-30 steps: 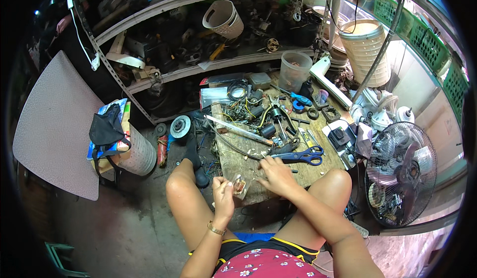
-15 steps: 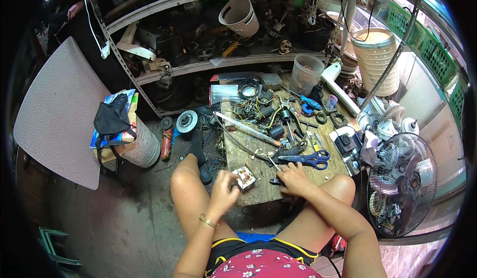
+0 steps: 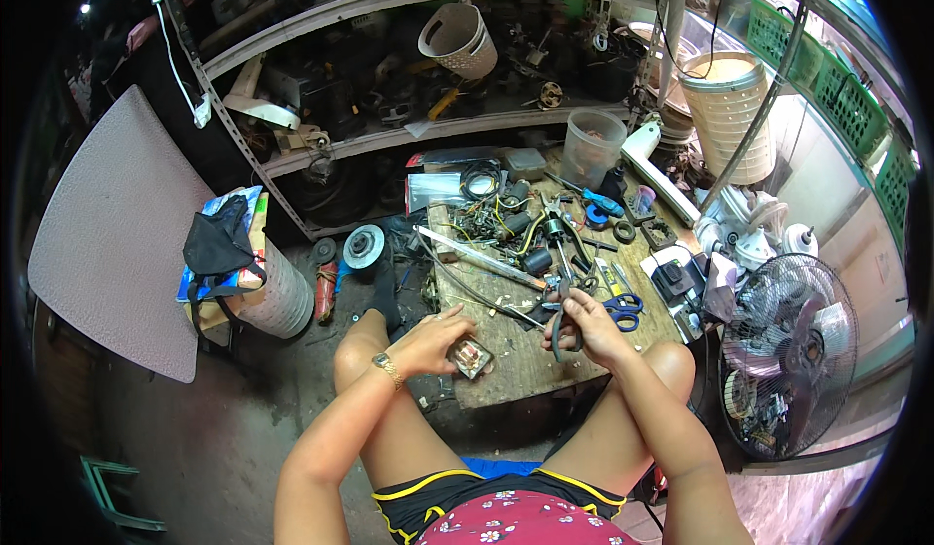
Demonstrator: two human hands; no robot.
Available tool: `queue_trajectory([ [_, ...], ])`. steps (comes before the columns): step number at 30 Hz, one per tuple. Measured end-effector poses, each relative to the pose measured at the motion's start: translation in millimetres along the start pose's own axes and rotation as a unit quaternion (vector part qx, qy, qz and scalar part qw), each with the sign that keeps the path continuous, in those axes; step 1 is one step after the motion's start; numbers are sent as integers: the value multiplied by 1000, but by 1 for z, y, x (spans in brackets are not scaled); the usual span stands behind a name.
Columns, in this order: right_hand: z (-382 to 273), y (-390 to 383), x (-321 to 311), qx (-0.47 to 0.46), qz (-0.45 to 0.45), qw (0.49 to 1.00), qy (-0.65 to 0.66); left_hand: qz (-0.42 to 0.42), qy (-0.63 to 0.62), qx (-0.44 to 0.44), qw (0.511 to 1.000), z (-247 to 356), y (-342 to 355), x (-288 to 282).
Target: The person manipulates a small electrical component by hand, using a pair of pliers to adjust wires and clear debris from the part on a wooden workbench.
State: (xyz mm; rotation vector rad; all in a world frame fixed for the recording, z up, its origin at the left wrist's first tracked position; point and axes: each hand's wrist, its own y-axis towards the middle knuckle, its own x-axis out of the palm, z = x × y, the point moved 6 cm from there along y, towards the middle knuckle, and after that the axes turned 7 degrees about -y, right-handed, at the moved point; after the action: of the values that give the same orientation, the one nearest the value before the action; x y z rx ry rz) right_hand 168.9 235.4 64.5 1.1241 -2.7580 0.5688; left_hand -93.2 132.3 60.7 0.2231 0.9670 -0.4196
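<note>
My right hand (image 3: 595,329) is closed round pliers with dark handles (image 3: 556,335), held over the wooden worktop with the jaws pointing away from me. My left hand (image 3: 435,342) rests beside a small square box-like part (image 3: 471,358) at the worktop's near left edge. Its fingers are apart, close to the part's far side; whether they touch it I cannot tell. Copper-coloured and pale bits show inside the part. Blue-handled scissors (image 3: 624,313) lie just beyond my right hand, partly covered by it.
The wooden worktop (image 3: 525,375) carries wires, tools and a long metal strip (image 3: 477,255). A clear plastic tub (image 3: 592,146) stands at its back. A fan in a wire cage (image 3: 786,355) is at right. A grey wheel (image 3: 364,246) sits left of the worktop.
The thin tool has left my right hand, which now holds pliers higher up. My left hand has loosened from its pinch and moved left of the square part, which has turned.
</note>
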Motion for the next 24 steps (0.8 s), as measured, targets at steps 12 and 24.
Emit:
queue_trajectory([
  [12,72,-31,42,129,-93,987,-19,381,-168,-241,877,34,-12,38],
  [24,57,-49,77,-145,157,710,-671,369,-55,-256,892,57,7,55],
])
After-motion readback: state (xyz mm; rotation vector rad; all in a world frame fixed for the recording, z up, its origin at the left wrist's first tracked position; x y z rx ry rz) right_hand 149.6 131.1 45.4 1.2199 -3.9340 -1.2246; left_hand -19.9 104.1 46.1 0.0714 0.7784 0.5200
